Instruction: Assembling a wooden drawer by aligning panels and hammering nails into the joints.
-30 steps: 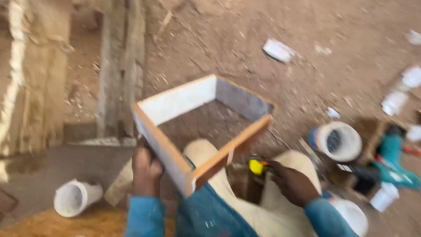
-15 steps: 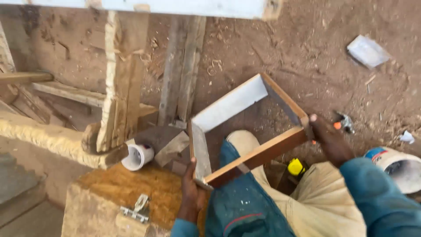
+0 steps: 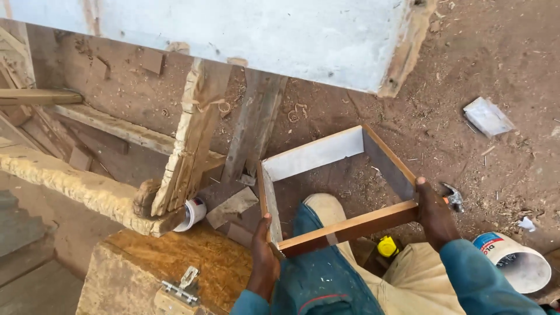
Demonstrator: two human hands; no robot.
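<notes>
Two hands are gripping one open rectangular wooden frame with white inner faces (image 3: 338, 192), held over the person's lap above the dirt floor (image 3: 501, 64).

Head view: left hand (image 3: 263, 256) is clamping its grip on the near left corner, thumb up on the side board. Right hand (image 3: 433, 214) is clamping the near right corner, fingers wrapping the joint. Opposite-corner holds are likely keeping the frame square and level.

Steel claw hammer (image 3: 452, 195) is lying on the floor just beside the right hand. White plastic bucket (image 3: 519, 263) is sitting near the right sleeve. Yellow tape measure (image 3: 387, 246) is showing below the frame. Rough timber trestle (image 3: 192, 146) is standing to the left.
</notes>
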